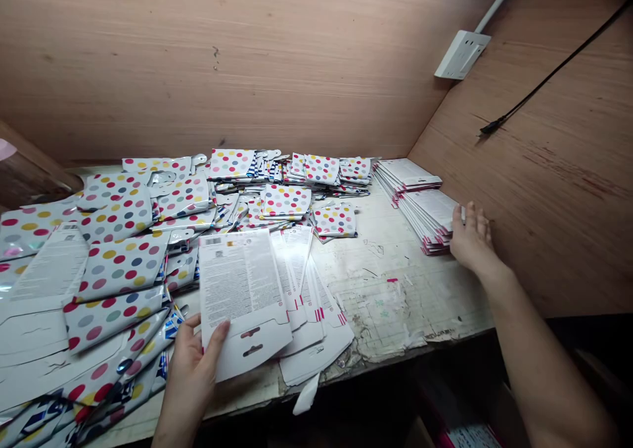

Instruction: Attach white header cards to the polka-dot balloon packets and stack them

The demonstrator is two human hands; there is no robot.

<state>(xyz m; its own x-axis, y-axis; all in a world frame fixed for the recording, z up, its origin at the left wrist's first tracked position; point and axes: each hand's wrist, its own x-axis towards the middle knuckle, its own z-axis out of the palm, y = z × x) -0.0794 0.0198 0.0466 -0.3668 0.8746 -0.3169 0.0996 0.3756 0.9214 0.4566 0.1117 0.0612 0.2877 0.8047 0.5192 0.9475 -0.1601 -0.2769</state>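
Note:
My left hand grips the lower left corner of a white printed card, thumb on top, held over a fan of similar white cards near the table's front edge. My right hand reaches to the right, its fingers resting against the side of a stack of white cards by the right wall. A second such stack lies just behind it. Polka-dot foil packets cover the left part of the table, and smaller folded polka-dot packets lie in the middle at the back.
The worn tabletop is boxed in by wooden walls at the back and right. A white wall socket and a black cable are on the right wall. More cards sit below the table's edge.

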